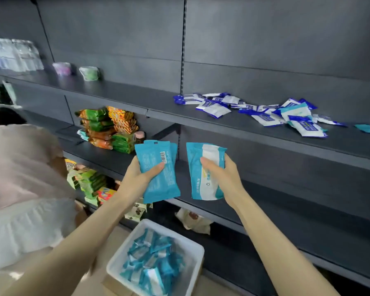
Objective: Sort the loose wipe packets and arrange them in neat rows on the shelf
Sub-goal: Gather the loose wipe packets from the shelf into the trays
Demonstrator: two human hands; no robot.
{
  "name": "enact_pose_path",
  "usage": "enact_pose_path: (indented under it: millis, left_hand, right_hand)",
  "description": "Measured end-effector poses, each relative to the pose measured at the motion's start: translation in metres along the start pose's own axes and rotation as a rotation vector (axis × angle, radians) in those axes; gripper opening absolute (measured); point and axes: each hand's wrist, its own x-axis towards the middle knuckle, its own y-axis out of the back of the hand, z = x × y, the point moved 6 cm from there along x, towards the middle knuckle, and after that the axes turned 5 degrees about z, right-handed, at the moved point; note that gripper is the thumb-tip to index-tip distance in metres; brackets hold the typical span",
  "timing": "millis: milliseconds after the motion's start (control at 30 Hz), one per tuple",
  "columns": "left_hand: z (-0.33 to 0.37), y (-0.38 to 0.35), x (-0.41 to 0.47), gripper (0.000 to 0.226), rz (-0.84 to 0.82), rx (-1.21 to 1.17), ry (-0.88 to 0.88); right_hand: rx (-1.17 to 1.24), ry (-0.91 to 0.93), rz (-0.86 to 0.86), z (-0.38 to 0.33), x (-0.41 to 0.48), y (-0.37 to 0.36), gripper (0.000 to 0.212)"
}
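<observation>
green and orange snack packs (107, 127) stacked at left; above, clear water bottles (15, 54) and two tubs (90, 73)

Dark grey metal shelving (137, 97) with a slotted upright (182, 60) stands on pale floor (126, 231).

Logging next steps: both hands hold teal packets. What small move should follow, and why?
Probably set the left hand's teal packets on the bare shelf, left of the loose blue pile; the right hand grips another teal packet to follow.
</observation>
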Motion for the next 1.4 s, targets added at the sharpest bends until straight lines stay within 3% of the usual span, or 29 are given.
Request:
enact_pose_path:
  millis: [233, 467, 567, 833, 1033, 1233, 1400]
  left_hand:
    - [-0.079, 0.061, 0.045, 0.041, -0.034, 0.021, 0.202]
    - [-0.176, 0.078, 0.105, 0.025, -0.092, 0.068, 0.399]
    - [-0.229, 0.082, 0.132, 0.028, -0.103, 0.13, 0.499]
    - [-0.371, 0.092, 0.182, 0.029, -0.265, 0.444, 0.604]
    - [-0.478, 0.101, 0.201, 0.035, -0.448, 0.73, 0.581]
    - [-0.571, 0.104, 0.207, 0.04, -0.633, 0.777, 0.668]
    - [-0.63, 0.11, 0.209, 0.043, -0.659, 0.768, 0.742]
  right_hand:
    - [-0.081, -0.147, -0.007, 0.081, 0.024, -0.064, 0.024]
    - [-0.148, -0.348, 0.003, 0.194, 0.075, -0.092, 0.025]
    - [-0.144, -0.463, 0.014, 0.251, 0.092, -0.098, 0.031]
    - [-0.274, -0.631, 0.073, 0.394, 0.115, -0.1, 0.022]
    - [-0.407, -0.734, 0.146, 0.497, 0.115, -0.102, 0.023]
    - [-0.519, -0.816, 0.17, 0.587, 0.108, -0.109, 0.033]
    - [-0.6, -0.81, 0.083, 0.636, 0.11, -0.116, 0.029]
